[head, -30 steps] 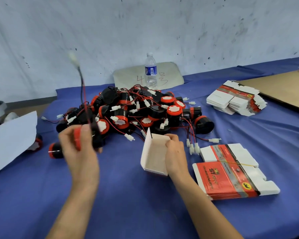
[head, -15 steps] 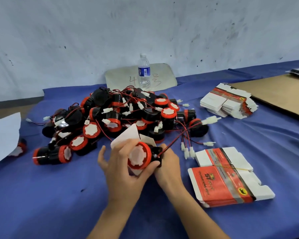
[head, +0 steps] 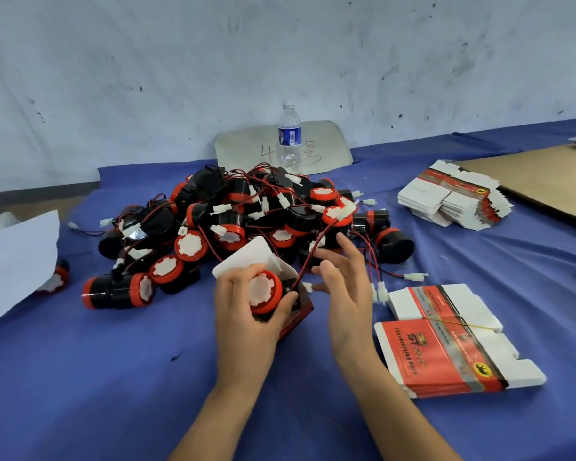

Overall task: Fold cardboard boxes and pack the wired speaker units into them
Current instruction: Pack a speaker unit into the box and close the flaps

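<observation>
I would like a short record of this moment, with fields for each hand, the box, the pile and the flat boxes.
left hand: grips one speaker unit at the mouth of the box
right hand: open, beside the box
box: folded, white flap raised
pile: many wired units behind the hands
flat boxes: banded stack right of the hands

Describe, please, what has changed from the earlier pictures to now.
The left hand carried the speaker unit from above the pile's left side over to the box and now grips it at the box's opening. The right hand let go of the box; it is open beside the unit's wire. The pile, the water bottle and the flat box stacks stayed in place.
</observation>
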Action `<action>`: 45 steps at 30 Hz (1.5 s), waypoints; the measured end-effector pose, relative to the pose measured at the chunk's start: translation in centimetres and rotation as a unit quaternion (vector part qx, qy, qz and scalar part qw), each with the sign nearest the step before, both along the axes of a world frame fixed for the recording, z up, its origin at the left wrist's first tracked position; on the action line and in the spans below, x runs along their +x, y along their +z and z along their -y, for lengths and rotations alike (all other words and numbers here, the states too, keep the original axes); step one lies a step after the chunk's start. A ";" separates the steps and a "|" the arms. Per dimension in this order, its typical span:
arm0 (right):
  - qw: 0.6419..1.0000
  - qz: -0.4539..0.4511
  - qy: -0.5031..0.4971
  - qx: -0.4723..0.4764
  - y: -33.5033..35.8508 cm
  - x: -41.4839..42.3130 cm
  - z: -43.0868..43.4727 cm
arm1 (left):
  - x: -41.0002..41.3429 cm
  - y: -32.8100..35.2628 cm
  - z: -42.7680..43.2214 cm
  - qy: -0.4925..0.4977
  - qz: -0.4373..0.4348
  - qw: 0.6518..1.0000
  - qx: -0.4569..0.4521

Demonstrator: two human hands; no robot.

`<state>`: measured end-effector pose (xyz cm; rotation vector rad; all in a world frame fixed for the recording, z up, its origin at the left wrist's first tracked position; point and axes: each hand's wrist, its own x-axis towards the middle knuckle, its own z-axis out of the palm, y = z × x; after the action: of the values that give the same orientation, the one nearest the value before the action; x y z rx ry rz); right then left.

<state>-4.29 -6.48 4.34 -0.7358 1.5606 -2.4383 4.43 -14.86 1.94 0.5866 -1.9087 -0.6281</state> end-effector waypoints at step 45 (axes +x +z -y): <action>0.952 -0.234 -0.062 0.187 1.1 0.3 -1.0 | -0.2 0.6 -0.4 -0.140 -0.001 0.990 -0.025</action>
<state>-4.00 -5.45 5.44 -1.2287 2.2160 -2.0325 4.20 -14.42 2.51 0.2882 -2.0167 -0.7556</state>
